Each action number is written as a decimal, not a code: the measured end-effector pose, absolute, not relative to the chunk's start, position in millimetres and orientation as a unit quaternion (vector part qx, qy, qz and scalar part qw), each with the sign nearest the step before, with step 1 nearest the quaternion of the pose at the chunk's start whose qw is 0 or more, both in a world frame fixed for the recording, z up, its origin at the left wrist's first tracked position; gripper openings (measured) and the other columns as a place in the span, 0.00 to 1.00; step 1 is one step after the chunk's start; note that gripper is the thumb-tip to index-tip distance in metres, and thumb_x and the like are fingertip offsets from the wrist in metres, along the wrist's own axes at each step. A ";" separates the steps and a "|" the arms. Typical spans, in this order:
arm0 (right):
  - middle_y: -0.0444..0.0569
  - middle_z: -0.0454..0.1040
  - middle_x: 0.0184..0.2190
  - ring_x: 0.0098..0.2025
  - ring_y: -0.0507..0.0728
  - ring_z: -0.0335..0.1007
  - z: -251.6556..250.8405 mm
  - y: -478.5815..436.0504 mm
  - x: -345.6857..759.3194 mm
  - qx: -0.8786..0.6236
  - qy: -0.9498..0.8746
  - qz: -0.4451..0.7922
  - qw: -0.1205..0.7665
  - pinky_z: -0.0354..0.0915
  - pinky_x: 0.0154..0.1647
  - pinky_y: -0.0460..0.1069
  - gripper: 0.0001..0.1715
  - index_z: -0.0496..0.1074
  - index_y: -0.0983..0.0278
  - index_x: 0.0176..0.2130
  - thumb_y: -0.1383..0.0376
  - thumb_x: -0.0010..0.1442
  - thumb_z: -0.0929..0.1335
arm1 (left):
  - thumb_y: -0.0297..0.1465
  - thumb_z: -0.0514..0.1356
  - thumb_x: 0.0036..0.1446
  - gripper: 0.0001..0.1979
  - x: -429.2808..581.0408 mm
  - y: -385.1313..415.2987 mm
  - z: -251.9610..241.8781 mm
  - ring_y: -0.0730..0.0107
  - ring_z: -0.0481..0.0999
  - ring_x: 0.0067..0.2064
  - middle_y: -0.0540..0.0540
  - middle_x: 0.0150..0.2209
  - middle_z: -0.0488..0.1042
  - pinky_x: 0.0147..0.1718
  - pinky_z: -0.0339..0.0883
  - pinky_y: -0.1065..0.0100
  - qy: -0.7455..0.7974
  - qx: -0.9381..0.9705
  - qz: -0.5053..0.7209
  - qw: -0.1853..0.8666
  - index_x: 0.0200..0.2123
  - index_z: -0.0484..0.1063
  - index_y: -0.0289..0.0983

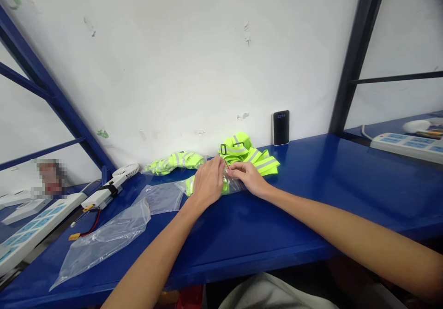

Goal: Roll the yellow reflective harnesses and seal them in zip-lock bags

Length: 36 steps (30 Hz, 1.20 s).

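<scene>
A clear plastic zip bag (234,185) with a neon-yellow reflective strap inside lies on the blue table in front of me. My left hand (209,178) rests over the bag, fingers together and curled down onto it, covering much of it. The thumb and fingers of my right hand (249,178) pinch the bag's red-lined edge at its right end. Just behind my hands is a loose pile of neon-yellow reflective straps (263,160) with grey stripes and black buckles. Another bundle of yellow straps in clear plastic (178,161) sits to the left, by the wall.
Two flat clear bags, a nearer one (107,235) and a farther one (161,197), lie on the left. Beyond them are a white handheld fan (126,170), wires with yellow connectors (86,230) and a power strip (38,228). A phone (281,128) leans on the wall.
</scene>
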State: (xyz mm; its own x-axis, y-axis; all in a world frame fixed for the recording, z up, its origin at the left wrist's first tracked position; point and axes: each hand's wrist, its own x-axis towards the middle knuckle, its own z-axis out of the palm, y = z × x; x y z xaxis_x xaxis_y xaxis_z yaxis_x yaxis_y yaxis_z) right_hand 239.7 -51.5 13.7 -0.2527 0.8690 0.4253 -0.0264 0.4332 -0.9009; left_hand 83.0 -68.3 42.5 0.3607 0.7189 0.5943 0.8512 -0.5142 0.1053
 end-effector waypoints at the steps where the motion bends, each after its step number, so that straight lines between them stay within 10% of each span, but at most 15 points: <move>1: 0.44 0.73 0.25 0.30 0.55 0.67 13.3 -52.0 239.7 -0.320 -0.666 0.424 0.523 0.61 0.35 0.49 0.08 0.75 0.64 0.28 0.62 0.53 0.69 | 0.34 0.42 0.69 0.12 82.5 -67.5 42.0 0.62 0.72 0.38 0.46 0.35 0.73 0.37 0.60 0.65 -0.485 -0.813 -0.303 0.109 0.39 0.63 0.40; 16: 0.47 0.74 0.29 0.32 0.56 0.68 9.9 -55.2 233.3 -0.331 -0.694 0.346 0.538 0.63 0.35 0.50 0.12 0.73 0.64 0.29 0.58 0.57 0.68 | 0.35 0.42 0.68 0.12 80.2 -64.4 39.9 0.61 0.74 0.39 0.45 0.36 0.74 0.38 0.62 0.63 -0.506 -0.792 -0.328 0.092 0.42 0.63 0.39; 24: 0.50 0.77 0.34 0.36 0.57 0.71 9.8 -58.2 234.4 -0.333 -0.739 0.224 0.541 0.64 0.37 0.50 0.13 0.75 0.63 0.37 0.58 0.62 0.65 | 0.33 0.58 0.56 0.06 71.3 -63.8 63.5 0.65 0.76 0.39 0.48 0.34 0.77 0.41 0.67 0.66 -0.446 -0.800 -0.379 -0.133 0.31 0.71 0.38; 36: 0.50 0.79 0.35 0.39 0.60 0.73 17.9 -51.9 236.6 -0.347 -0.676 0.383 0.524 0.66 0.43 0.53 0.13 0.78 0.64 0.36 0.58 0.54 0.71 | 0.34 0.54 0.61 0.08 62.2 -60.3 59.3 0.65 0.77 0.38 0.47 0.36 0.78 0.34 0.65 0.68 -0.433 -0.793 -0.417 -0.099 0.35 0.70 0.38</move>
